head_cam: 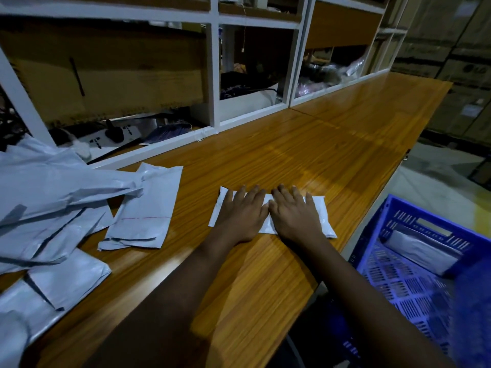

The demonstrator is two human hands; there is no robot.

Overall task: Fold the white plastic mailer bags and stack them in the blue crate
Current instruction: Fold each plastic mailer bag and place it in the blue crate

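Your loose mailer pile (47, 197) is cut off at the left edge of the counter (332, 144). The blue crate (414, 264), off the counter's right side, is cropped and blurred, with one folded bag (422, 251) dimly visible inside. Your left hand (243, 211) and right hand (295, 213) lie flat, fingers spread, pressing the folded mailer (320, 221) mid-counter and hiding its middle.

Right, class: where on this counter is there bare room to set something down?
The counter is bare from the folded bag rightward along the shelves. The left end is crowded with loose bags.
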